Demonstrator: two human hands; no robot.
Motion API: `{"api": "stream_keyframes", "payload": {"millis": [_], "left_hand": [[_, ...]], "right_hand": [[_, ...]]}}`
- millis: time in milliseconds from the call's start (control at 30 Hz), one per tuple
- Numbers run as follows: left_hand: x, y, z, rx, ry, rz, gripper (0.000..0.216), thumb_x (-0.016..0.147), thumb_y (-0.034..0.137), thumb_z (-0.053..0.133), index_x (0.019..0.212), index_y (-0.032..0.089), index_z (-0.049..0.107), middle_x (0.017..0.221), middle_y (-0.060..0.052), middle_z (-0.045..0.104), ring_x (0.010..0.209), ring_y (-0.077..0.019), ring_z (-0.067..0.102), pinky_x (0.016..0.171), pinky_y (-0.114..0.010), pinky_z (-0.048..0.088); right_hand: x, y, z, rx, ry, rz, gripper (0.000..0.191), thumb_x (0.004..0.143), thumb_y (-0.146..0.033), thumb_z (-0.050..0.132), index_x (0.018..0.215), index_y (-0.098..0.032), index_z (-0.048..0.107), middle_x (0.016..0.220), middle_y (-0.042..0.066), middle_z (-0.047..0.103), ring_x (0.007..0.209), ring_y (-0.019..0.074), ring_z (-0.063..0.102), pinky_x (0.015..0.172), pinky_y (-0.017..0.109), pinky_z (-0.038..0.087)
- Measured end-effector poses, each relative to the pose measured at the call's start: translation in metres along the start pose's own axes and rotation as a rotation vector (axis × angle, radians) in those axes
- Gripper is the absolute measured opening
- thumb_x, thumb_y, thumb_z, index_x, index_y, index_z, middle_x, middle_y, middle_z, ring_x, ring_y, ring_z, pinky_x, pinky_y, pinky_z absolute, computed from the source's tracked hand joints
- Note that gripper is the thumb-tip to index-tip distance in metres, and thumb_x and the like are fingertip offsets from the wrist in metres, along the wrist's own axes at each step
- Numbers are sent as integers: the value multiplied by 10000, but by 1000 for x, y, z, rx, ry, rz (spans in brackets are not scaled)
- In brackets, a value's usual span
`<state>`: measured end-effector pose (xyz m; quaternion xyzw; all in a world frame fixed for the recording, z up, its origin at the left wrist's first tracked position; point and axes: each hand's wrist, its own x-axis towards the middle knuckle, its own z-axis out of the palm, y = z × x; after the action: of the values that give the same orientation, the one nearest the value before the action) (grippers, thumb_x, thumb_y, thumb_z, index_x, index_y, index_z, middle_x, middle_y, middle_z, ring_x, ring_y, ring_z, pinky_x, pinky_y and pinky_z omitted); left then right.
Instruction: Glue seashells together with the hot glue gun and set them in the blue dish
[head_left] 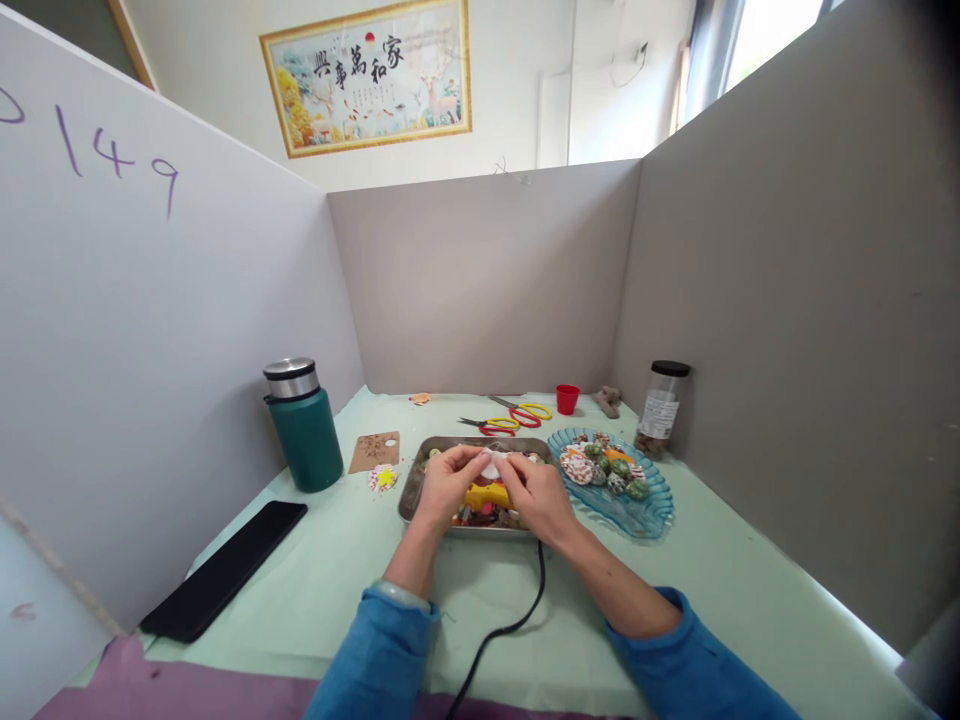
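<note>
A small white piece [492, 466] is being pinched in the closed grip of the left hand [450, 482] and right hand [541, 497], above the metal tray [411, 491].

The tray [411, 492] looks metal, the blue plate [651, 514] glossy.

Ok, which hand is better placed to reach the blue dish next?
Probably the right hand: it is nearer the dish. The left hand sits farther off, and both pinch the white piece.
</note>
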<state>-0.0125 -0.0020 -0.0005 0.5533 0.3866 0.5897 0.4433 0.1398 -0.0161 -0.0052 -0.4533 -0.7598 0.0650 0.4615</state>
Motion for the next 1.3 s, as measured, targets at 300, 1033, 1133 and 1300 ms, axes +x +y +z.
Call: {"api": "stream_keyframes", "payload": {"millis": [300,1033,1133,1300], "left_hand": [[0,-2,-1,16,-1,-1,356,632,442,770,802,134,711,683,-34,679,583,-142,614,570,-241,486],[-6,7,5,-97,-105,69,263,751,408,693,782,148,665,704,-2,630,643,-106,553,632,-207,450],[-2,6,0,-144,3,29,311,710,437,720,793,144,652,731,-19,657,650,-120,581,621,-221,472],[4,3,-8,-187,130,-9,406,668,498,727,824,141,615,786,-50,687,525,-86,554,520,-215,466]], "right_hand": [[0,1,0,12,-28,5,391,947,-367,374,622,-193,504,582,-9,561,546,114,489,558,233,304],[0,0,0,208,-186,-56,423,969,-385,344,721,-193,627,550,-8,607,531,130,537,567,232,363],[1,-1,-1,159,-153,-59,372,929,-422,452,683,-193,613,590,-14,618,540,121,519,571,234,355],[5,8,1,-167,-144,1,232,797,-427,628,791,-196,640,830,46,682,815,202,585,690,273,373]]}}
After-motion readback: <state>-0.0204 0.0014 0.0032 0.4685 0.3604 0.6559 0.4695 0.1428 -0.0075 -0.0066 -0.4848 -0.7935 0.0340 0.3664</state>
